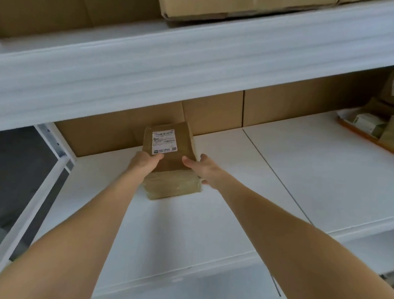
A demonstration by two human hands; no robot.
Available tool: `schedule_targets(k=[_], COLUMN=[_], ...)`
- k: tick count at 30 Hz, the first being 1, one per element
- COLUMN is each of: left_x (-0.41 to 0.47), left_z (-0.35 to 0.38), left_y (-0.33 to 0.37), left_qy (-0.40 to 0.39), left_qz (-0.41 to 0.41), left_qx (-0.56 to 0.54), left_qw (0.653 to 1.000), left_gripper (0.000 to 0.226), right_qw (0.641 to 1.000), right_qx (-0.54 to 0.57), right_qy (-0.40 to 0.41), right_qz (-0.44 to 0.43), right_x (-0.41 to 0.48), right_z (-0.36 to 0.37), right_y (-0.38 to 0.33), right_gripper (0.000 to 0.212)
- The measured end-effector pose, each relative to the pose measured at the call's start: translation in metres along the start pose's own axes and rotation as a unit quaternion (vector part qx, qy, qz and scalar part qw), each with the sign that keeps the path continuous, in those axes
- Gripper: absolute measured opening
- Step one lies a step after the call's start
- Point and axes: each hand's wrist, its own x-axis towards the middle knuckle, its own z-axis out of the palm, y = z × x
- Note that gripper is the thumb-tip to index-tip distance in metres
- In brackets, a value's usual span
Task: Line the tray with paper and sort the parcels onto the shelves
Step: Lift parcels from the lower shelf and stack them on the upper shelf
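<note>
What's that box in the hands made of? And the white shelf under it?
The parcel looks like brown cardboard; its front face shines faintly, likely clear tape, and a white paper label is stuck on top. The shelf is smooth, matte white, maybe painted metal or coated board; I cannot tell which.

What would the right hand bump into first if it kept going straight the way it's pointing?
The brown parcel, which the right hand is gripping at its side; beyond it, probably the cardboard backing, though depth is unclear.
</note>
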Motion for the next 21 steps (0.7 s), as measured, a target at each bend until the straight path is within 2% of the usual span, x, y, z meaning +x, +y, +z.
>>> schedule_targets(k=[6,10,16,21], left_x=[-0.019,-0.042,-0.078,-0.115], left_z=[0.025,0.055,0.099,0.127], left_y=[0.022,0.039,0.064,0.079], left_qy=[-0.041,-0.105,-0.178,-0.237], left_qz=[-0.012,-0.013,-0.042,-0.045], left_qx=[-0.047,-0.092,-0.186,-0.172], left_qw=[0.998,0.99,0.965,0.955], left_gripper=[0.042,0.035,0.045,0.039], right_qw=[0.997,0.991,0.984,0.981], right_qx=[-0.035,-0.053,-0.014,0.065], right_qy=[0.06,0.086,0.088,0.102], right_qz=[0.042,0.092,0.154,0.153], right_x=[0.001,-0.012,-0.049,-0.085], right_z=[-0.041,-0.079,-0.126,-0.159], right_y=[0.02,0.044,0.085,0.114], right_gripper=[0.053,0.062,0.074,0.063])
